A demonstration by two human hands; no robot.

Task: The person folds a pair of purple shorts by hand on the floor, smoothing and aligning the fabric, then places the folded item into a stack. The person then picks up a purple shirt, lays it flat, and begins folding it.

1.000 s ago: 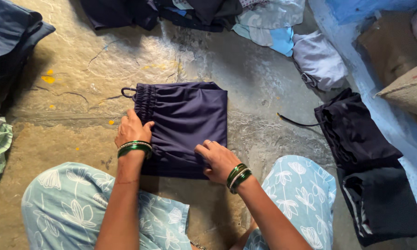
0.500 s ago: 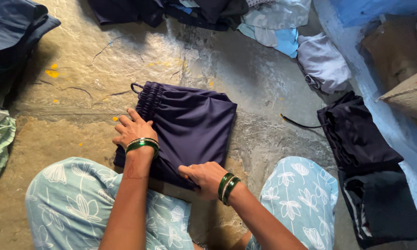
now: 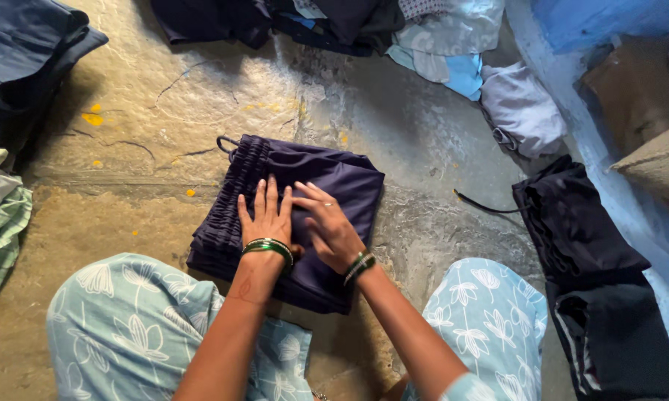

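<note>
**Pressing a folded navy garment flat on a stone floor**

Kneeling on a rough stone floor (image 3: 126,215), a person lays both hands on a folded navy garment (image 3: 334,186) that sits directly ahead, between knees clad in pale blue floral fabric. The left hand (image 3: 266,215) rests palm down with fingers spread, gripping nothing. The right hand (image 3: 328,226) lies just beside it, fingers extended flat on the cloth, also holding nothing. Green bangles (image 3: 269,247) circle each wrist. The garment's gathered waistband and drawstring loop (image 3: 225,143) face the left. Dark folded clothes (image 3: 587,252) are stacked well apart to the right, loose clothing (image 3: 438,37) lies heaped beyond, and a green checked cloth (image 3: 0,238) sits at far left.
</note>
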